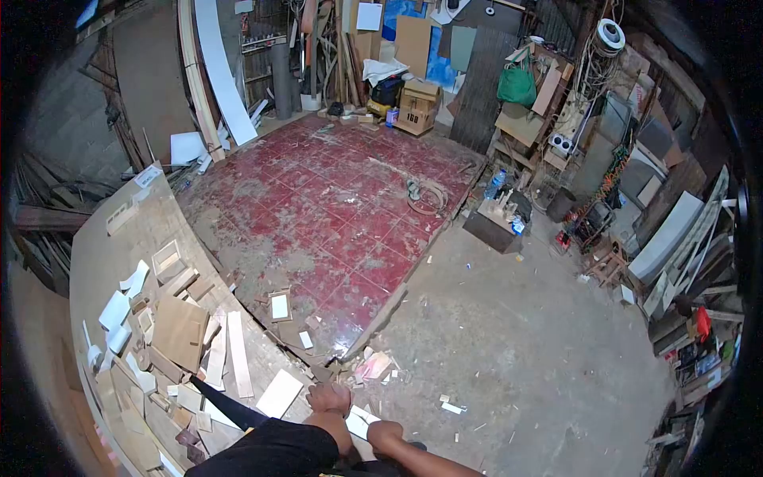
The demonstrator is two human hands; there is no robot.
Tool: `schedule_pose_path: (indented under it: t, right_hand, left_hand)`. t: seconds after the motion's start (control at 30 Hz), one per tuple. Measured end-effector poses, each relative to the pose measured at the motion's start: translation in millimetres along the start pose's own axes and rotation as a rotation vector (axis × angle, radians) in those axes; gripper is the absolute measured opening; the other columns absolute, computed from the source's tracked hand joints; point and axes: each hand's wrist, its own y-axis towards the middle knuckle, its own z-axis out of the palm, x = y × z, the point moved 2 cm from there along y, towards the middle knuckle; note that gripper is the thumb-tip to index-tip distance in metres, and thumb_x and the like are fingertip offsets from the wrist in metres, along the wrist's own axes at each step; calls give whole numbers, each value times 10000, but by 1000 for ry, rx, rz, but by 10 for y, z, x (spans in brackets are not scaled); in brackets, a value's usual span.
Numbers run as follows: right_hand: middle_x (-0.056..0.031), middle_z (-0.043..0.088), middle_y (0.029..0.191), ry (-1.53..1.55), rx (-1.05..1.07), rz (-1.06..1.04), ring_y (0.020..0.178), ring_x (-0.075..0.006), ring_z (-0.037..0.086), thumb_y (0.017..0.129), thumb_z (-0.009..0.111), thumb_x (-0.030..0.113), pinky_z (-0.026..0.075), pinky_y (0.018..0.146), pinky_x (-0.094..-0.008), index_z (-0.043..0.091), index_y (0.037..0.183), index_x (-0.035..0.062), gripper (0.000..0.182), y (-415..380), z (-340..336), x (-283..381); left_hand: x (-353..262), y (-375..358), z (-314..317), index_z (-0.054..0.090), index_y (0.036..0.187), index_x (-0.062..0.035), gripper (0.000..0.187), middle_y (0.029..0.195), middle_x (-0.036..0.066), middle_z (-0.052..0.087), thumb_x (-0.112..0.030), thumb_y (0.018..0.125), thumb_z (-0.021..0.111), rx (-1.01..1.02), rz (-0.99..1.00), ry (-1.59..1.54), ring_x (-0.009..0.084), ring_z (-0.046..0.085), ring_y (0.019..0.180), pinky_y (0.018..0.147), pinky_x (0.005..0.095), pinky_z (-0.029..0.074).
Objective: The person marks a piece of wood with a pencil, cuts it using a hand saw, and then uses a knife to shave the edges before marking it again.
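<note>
Beyond the surface edge, the floor (509, 342) carries loose scraps (451, 409); a foot set on one could slide. The surface (168, 208) runs down the left side under a disordered pile. Tugging any buried part could shift the pile, because its pieces overlap and few appear to lie flat. The brown panel (179, 332) rests across other parts; uneven support could let it tip if knocked. The strip (239, 354) lies beside the pile, where a sideways push could turn it. The white panel (280, 393) sits near the edge and the left forearm; a sweep of that arm could drive it off.

The left hand (328, 397) and right hand (385, 436) are at the white piece (358, 424), low in the view and between them. Both hands show curled fingers. Whether either grip is closed on the piece cannot be told, as the fingertips are hidden. Unequal pressure could skew or drop the piece. Its dark central line is unclear; if it is a joint, twisting could misalign it.
</note>
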Motion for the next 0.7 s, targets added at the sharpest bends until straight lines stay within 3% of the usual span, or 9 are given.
schedule_pose_path:
  t: [0.1,0.2,0.23,0.3,0.33,0.43,0.53,0.63,0.7]
  right_hand:
    - [-18,744,1059,-2,47,159,925,-195,722,793,707,156,557,626,-365,774,1008,158,225,-11,-17,90]
    - [9,740,1071,-33,44,220,915,-172,718,799,717,163,556,633,-361,773,1028,185,237,238,35,247]
    - [-8,741,1076,-42,101,153,925,-187,720,821,701,154,560,645,-378,772,1033,184,225,329,-30,284]
    - [-26,738,1090,-27,17,14,940,-197,720,841,685,162,563,666,-384,771,1038,175,216,506,9,255]
    - [-26,738,1090,-32,19,14,940,-197,720,841,685,162,563,666,-384,771,1038,175,216,520,59,235]
    - [-34,737,1093,-18,-6,48,956,-205,719,862,657,178,565,678,-387,765,1058,161,224,535,102,175]
    - [-36,727,1128,-73,108,79,987,-214,713,905,589,189,566,682,-405,754,1090,160,249,107,-26,73]
    - [-36,724,1136,-14,85,155,992,-215,712,907,588,190,568,683,-403,754,1088,155,249,65,-14,67]
    - [-35,725,1131,-21,84,153,991,-213,712,905,587,193,569,683,-401,755,1087,158,249,176,-20,105]
  left_hand:
    - [-3,178,188,659,1161,-56,591,1195,160,637,-516,805,556,-105,-17,-21,319,512,1187,1027,460,349]
    - [-146,-70,-198,666,1148,-52,582,1194,164,637,-514,814,548,-183,-85,-68,324,516,1187,1027,458,359]
    - [-181,-99,-264,666,1148,-52,582,1194,164,637,-514,814,548,-179,-84,-72,324,516,1187,1027,458,359]
    - [-193,-130,-341,663,1148,-42,582,1193,169,636,-510,826,536,-124,-105,-81,330,518,1188,1028,453,367]
    - [-162,-88,-268,662,1080,-34,501,1167,171,627,-446,804,588,-179,-78,-121,366,517,1155,972,512,404]
    - [-147,-70,-235,655,1156,-36,598,1189,169,636,-524,831,535,-159,-97,-97,326,524,1177,1015,447,372]
    - [-115,-38,-170,652,1160,-40,604,1187,169,636,-530,826,539,-164,-67,-92,326,528,1161,995,452,375]
    - [-118,-52,-187,667,1089,-26,514,1173,187,635,-452,820,566,-183,-68,-146,378,514,1163,989,500,396]
    - [-114,-38,-162,661,1118,-35,558,1171,175,637,-495,821,554,-187,-66,-117,352,524,1154,987,477,385]
